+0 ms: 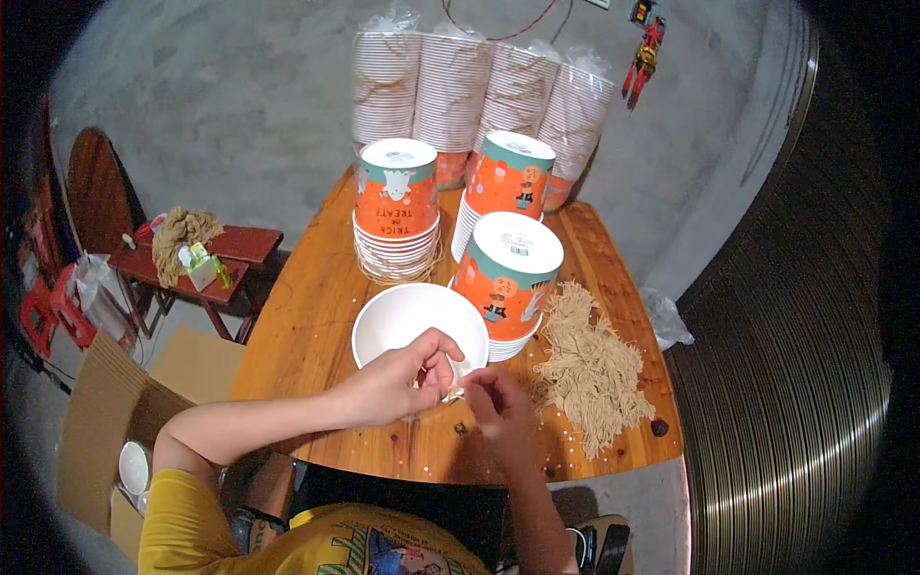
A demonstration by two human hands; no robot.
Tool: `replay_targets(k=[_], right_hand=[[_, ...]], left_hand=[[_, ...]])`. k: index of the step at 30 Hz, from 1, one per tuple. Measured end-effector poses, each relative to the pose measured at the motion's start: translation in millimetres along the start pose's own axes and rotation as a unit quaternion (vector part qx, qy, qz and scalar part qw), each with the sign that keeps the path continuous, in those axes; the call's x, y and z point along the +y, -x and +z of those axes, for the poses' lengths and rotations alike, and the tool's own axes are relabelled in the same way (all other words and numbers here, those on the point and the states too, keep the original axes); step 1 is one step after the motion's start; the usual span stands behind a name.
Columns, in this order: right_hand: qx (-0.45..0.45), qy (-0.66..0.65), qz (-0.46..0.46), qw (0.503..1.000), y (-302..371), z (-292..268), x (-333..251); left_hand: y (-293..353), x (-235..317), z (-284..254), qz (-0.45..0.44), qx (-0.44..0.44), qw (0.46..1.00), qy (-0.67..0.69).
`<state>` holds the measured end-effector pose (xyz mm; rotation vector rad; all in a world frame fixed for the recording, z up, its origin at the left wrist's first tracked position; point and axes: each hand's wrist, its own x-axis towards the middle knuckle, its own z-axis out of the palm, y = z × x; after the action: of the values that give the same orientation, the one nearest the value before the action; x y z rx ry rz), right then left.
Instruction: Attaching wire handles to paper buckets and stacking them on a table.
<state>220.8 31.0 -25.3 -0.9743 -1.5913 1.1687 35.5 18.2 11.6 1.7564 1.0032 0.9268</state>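
Opening toward the viewer, a white bucket [388,321] lay just beyond the left hand [407,381], which partly hid its near rim. Both hands were nearly closed: the left hand, fingers curled, and the right hand [498,407], fingertips drawn together, pinched a small pale piece [454,393] that could not be identified. Orange buckets [503,287] stood inverted beyond; a beige cord pile [596,376] bounded the right side, while bare tabletop [311,321] extended left toward its curved edge.
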Motion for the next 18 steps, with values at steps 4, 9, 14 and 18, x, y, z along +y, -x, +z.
replay_targets(k=[4,9,14,18], right_hand=[[-0.01,0.01,-0.001,1.0,7,4,-7],[0.045,0.196,-0.187,0.962,5,8,-11],[0.029,0.051,-0.051,0.997,7,8,-12],[0.012,-0.008,0.025,1.0,8,5,-10]], left_hand=[[0,0,-1,-0.007,-0.005,1.0,-0.003],[-1,3,0,-0.019,-0.001,1.0,-0.015],[1,0,0,-0.011,-0.016,0.999,-0.049],[0,4,1,-0.042,-0.014,0.997,-0.065]])
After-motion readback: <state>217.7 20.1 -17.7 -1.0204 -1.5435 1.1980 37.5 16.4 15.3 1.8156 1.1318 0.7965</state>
